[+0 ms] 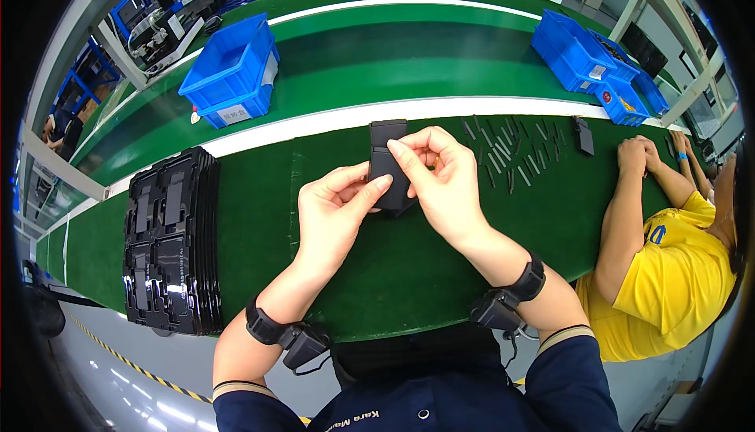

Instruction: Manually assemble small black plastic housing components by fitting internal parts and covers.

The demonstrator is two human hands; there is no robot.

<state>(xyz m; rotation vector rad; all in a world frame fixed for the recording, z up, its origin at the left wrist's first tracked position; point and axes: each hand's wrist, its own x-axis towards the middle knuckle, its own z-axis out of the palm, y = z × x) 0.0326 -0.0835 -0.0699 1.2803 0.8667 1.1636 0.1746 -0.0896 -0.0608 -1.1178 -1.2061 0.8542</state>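
Note:
A flat black rectangular piece [387, 166] is held upright between my two hands over the green work surface [377, 290]. A seam crosses it near its far end. My left hand [338, 205] pinches its left edge, thumb lying on the front face. From the right, my right hand [442, 184] grips the same piece, its thumb pressing near the seam. The piece's lower end reaches below my fingers, and what lies behind it is hidden. To the right of my right hand, several thin dark strips [503, 149] are scattered on the green surface.
Stacked black plastic trays [169, 243] stand at the left. Blue bins sit beyond the white ledge, at the far left [230, 78] and far right [578, 55]. Another black piece [583, 135] lies beyond the strips. A person in a yellow shirt [668, 275] sits close by on the right.

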